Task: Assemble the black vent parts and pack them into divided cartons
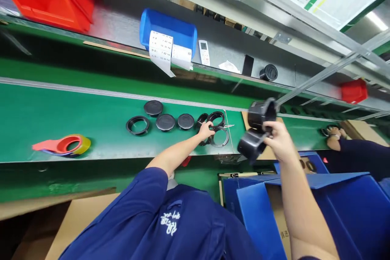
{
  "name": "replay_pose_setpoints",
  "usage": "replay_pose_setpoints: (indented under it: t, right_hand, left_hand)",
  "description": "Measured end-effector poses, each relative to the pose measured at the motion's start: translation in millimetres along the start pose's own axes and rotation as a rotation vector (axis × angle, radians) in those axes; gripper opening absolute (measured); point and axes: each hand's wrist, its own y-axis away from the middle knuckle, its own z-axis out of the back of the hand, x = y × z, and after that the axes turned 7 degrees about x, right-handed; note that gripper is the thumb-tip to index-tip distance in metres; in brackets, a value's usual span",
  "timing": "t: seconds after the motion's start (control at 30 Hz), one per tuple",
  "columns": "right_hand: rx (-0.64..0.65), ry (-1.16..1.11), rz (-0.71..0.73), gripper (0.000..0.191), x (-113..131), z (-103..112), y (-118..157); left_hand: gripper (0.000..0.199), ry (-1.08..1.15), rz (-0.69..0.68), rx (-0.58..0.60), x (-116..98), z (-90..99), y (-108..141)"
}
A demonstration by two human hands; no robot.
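My left hand [206, 131] has its fingers closed on black rings [217, 119] that stand grouped on the green bench [106, 109]. A thinner ring [219, 137] lies against that group on its near side. My right hand [278, 140] is raised over the bench's front edge and grips two black cylindrical parts [256, 114], one above the other, slightly blurred. Left of the rings are several round black caps [165, 122] and a single black ring [137, 125] lying flat.
A tape dispenser [65, 145] lies on the bench at left. The shelf holds a red bin [51, 0], a blue bin [170, 28] with label rolls, and a phone [248, 66]. Blue boxes [341, 211] stand below right. Another person's hand [334, 133] is at far right.
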Motion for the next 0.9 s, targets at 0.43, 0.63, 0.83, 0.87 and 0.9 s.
replay_pose_setpoints:
  t: [0.43,0.63,0.83,0.87,0.9]
  right_hand:
    - [0.334,-0.12,-0.311,0.037,44.8,-169.0,-106.0]
    - [0.429,-0.124,-0.264,0.036,58.4,-241.4,-136.4]
    - [0.528,-0.195,-0.148,0.038,63.5,-286.5,-177.7]
    - [0.544,-0.192,-0.141,0.039,61.0,-287.5,-181.7]
    - [0.561,-0.185,-0.137,0.039,57.2,-287.1,-185.0]
  left_hand:
    - [0.043,-0.345,0.263,0.041,78.6,58.3,-43.5]
    - [0.051,-0.45,0.347,0.014,107.5,81.6,-46.8]
    - [0.073,-0.489,0.397,0.013,116.7,85.6,-45.1]
    - [0.079,-0.492,0.407,0.007,117.3,86.6,-39.3]
    - [0.082,-0.494,0.407,-0.001,118.3,88.5,-31.5]
